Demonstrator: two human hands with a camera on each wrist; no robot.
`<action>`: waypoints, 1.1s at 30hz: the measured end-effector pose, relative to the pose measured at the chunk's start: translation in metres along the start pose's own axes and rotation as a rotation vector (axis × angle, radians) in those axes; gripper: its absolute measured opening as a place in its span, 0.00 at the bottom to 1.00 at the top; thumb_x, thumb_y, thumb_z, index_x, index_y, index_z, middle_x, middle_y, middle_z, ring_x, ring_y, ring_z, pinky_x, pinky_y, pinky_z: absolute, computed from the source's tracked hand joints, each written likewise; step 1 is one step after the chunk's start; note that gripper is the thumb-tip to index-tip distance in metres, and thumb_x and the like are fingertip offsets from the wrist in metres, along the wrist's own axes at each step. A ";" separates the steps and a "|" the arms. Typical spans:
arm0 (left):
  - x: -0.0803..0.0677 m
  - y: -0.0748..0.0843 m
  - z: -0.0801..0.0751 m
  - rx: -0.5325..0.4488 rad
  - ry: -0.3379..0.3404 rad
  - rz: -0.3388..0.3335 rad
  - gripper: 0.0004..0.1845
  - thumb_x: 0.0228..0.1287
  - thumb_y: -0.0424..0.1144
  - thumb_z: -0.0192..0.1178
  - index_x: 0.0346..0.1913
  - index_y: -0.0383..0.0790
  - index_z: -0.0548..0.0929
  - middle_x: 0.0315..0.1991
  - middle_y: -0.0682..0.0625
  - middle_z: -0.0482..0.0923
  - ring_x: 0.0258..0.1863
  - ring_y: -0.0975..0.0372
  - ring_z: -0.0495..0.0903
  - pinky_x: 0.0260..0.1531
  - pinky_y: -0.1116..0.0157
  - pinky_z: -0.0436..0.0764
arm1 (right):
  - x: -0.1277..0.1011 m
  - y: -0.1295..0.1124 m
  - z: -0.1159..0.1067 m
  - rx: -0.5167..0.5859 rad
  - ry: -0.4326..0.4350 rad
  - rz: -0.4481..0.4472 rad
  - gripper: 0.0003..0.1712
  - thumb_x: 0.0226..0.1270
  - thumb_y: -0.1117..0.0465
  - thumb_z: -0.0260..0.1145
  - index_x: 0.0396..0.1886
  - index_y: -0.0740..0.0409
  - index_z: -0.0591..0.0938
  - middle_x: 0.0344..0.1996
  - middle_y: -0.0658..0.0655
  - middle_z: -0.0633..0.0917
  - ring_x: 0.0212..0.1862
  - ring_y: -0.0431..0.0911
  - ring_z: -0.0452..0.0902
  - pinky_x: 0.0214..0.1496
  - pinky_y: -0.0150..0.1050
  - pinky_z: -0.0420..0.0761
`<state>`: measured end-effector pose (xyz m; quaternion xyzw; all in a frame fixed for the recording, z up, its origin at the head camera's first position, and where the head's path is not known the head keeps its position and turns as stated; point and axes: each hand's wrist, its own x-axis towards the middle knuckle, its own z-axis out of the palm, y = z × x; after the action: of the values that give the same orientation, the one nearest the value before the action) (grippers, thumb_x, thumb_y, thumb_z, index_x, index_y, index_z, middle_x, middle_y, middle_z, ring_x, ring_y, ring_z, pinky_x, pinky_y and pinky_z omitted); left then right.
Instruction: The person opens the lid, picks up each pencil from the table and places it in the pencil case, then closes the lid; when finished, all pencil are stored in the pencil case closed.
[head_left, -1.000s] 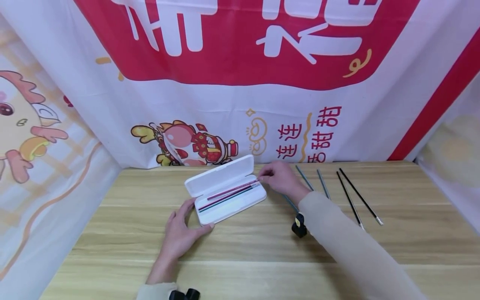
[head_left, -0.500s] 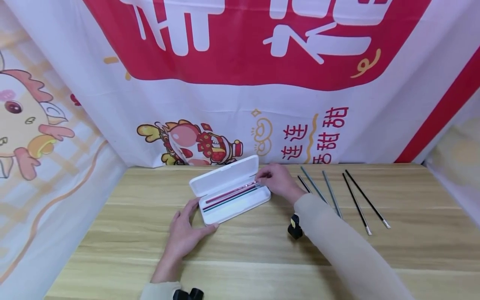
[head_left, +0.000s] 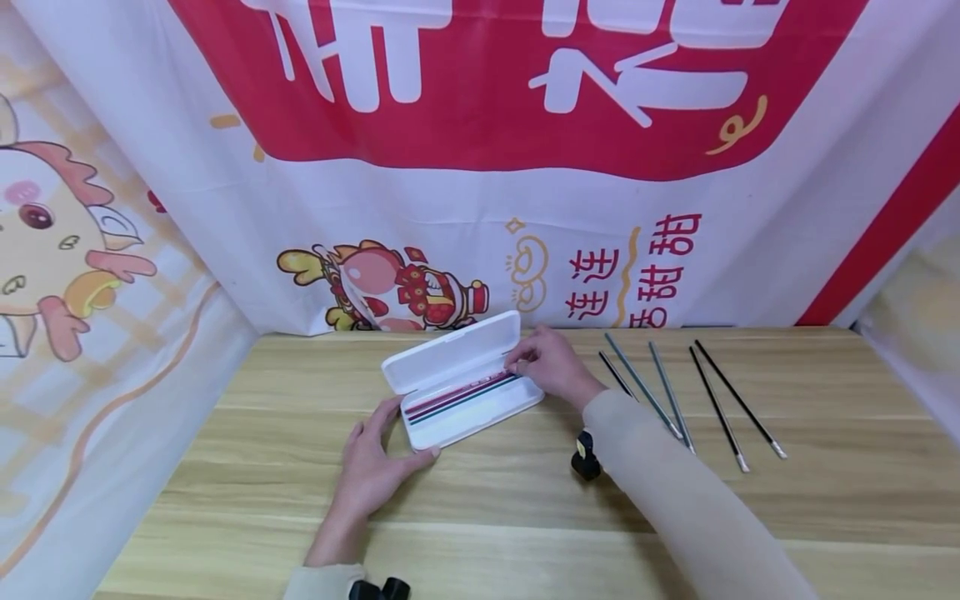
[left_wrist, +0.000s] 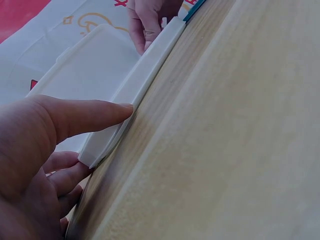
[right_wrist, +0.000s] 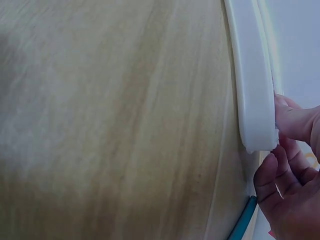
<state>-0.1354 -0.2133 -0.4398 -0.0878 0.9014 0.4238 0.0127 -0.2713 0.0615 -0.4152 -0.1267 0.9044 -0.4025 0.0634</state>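
A white pencil case lies on the table with its lid raised at the back. Inside, maroon pencils and a green pencil lie side by side lengthwise. My left hand holds the case's left end. In the left wrist view its thumb presses the front wall of the case, fingers round the corner. At the right end, my right hand pinches the end of a maroon pencil; the fingertips cover that end. The right wrist view shows the right hand at the case's end, thumb inside the rim.
Right of the case lie two blue-grey pencils, and several black pencils spread out to their sides. The wooden table ends at a printed cloth hung behind it; another cloth hangs on the left.
My right hand has moved slightly left and lowered the maroon pencil into the case beside the others. The left hand keeps hold of the case. The head view has shifted a little.
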 end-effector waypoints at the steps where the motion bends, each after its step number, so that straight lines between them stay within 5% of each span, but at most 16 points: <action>1: 0.000 0.000 0.000 -0.001 0.001 0.001 0.54 0.54 0.51 0.82 0.83 0.51 0.65 0.83 0.41 0.66 0.86 0.42 0.56 0.89 0.45 0.35 | 0.000 0.000 0.001 -0.003 0.000 0.003 0.06 0.68 0.65 0.76 0.43 0.53 0.94 0.45 0.56 0.79 0.50 0.50 0.75 0.55 0.44 0.77; 26: -0.001 0.002 0.000 0.005 0.006 0.004 0.54 0.54 0.50 0.83 0.82 0.51 0.66 0.83 0.41 0.66 0.86 0.43 0.58 0.89 0.45 0.35 | 0.001 -0.002 0.004 -0.051 -0.004 0.064 0.06 0.73 0.60 0.75 0.45 0.51 0.95 0.47 0.55 0.79 0.50 0.49 0.75 0.54 0.42 0.77; 33: -0.003 0.001 -0.001 0.009 0.010 0.025 0.54 0.52 0.52 0.83 0.82 0.49 0.67 0.82 0.39 0.67 0.85 0.42 0.59 0.89 0.44 0.37 | -0.004 0.000 -0.004 -0.048 -0.019 -0.018 0.08 0.73 0.61 0.74 0.48 0.52 0.94 0.44 0.55 0.83 0.48 0.48 0.77 0.49 0.40 0.80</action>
<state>-0.1323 -0.2133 -0.4377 -0.0786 0.9044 0.4194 0.0031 -0.2684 0.0660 -0.4124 -0.1400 0.9119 -0.3801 0.0655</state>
